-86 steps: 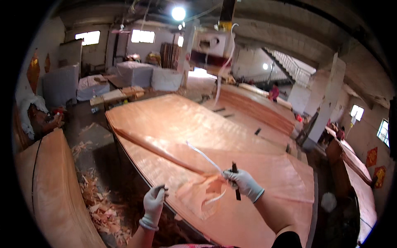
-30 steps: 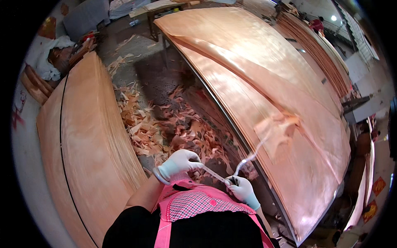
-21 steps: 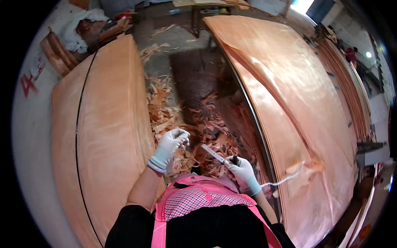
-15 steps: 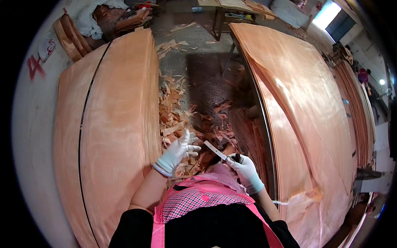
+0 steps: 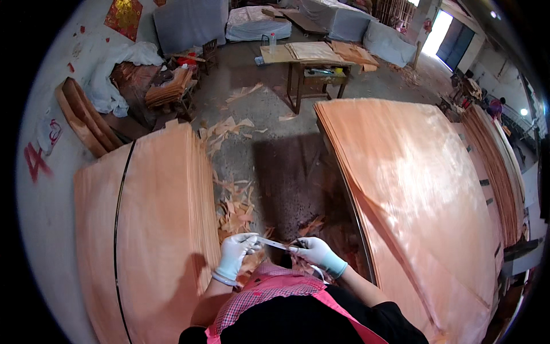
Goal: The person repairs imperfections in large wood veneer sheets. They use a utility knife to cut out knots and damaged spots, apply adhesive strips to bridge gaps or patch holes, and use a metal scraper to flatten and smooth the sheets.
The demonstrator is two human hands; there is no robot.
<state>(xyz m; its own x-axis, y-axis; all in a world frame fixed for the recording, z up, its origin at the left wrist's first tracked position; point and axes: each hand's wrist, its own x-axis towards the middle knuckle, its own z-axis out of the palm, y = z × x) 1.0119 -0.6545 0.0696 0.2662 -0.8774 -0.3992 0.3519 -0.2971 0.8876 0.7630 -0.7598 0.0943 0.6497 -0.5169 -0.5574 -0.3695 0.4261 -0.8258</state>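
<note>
In front of my apron (image 5: 269, 289), a knife with a long, flat, pale metal blade (image 5: 271, 243) lies crosswise between my two gloved hands. My right hand (image 5: 319, 254) is closed round its handle end, and the fingers hide most of the dark handle. At the other end, my left hand (image 5: 234, 254) pinches the blade near its tip. To my left stands a tall stack of wood veneer sheets (image 5: 152, 218) with a black strap (image 5: 116, 229) across it. Another veneer stack (image 5: 412, 166) stands to my right, its top sheet creased and folded along the inner side.
Veneer scraps (image 5: 235, 212) litter the floor between the stacks. Beyond stands a wooden table (image 5: 293, 74) with sheets and a bottle (image 5: 272, 40) on it. Wrapped piles (image 5: 192, 23) stand farther back. More veneer sheets (image 5: 495, 172) are at the far right. A wall (image 5: 43, 200) borders the left.
My left hand, open and apart before, has closed on the blade's far end. My right hand has shifted left with the knife. The view has tilted up, showing more of the room.
</note>
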